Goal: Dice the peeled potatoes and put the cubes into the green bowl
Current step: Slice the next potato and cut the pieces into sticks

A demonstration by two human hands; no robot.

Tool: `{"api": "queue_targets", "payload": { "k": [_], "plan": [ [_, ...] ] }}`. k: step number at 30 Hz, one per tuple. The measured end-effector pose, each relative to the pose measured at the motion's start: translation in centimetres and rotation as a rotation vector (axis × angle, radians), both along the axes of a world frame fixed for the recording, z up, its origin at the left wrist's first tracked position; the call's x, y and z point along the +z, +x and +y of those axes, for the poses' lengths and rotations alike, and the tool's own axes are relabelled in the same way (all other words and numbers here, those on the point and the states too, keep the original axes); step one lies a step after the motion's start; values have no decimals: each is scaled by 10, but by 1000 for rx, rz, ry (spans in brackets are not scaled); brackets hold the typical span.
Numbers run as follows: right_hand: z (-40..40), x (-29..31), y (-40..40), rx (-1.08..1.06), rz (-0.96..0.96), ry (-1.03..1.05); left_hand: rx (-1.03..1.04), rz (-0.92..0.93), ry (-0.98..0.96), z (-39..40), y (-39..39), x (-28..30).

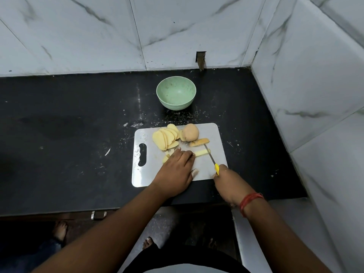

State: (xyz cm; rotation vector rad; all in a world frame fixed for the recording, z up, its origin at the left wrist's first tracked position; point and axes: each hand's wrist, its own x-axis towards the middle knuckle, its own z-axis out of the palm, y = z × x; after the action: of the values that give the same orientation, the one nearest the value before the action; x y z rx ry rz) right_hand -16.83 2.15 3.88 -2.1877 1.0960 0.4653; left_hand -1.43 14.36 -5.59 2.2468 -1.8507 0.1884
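Note:
On the white cutting board (204,170) lies a fan of yellow potato slices (165,137), a partly cut potato (190,132) and a browner slice (199,142) beside it. My left hand (177,170) presses flat on some potato strips, and one strip (201,152) sticks out to its right. My right hand (229,184) grips the yellow handle of a knife (211,157), whose blade lies across the end of that strip. The green bowl (176,95) stands empty behind the board.
The board lies on a black counter (69,134) with white specks. Marble-tiled walls close the back and the right side (315,95). The counter's front edge runs just below the board. Bare feet show on the floor below.

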Motion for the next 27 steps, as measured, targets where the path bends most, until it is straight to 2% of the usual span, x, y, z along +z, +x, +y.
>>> {"api": "queue_targets", "payload": {
  "k": [12, 15, 17, 21, 24, 27],
  "plan": [
    [10, -22, 2, -7, 94, -44, 18, 34, -47, 9, -2, -8],
    [12, -25, -1, -44, 76, 21, 24, 26, -49, 8, -3, -9],
    [17, -23, -9, 13, 86, 26, 20, 21, -45, 9, -3, -9],
    [20, -21, -25, 26, 47, -9, 22, 2, -29, 10, -3, -10],
    [19, -16, -15, 9, -7, -51, 24, -1, -32, 9, -4, -11],
    [19, -20, 2, 45, 17, -81, 21, 6, -47, 9, -4, -12]
  ]
}}
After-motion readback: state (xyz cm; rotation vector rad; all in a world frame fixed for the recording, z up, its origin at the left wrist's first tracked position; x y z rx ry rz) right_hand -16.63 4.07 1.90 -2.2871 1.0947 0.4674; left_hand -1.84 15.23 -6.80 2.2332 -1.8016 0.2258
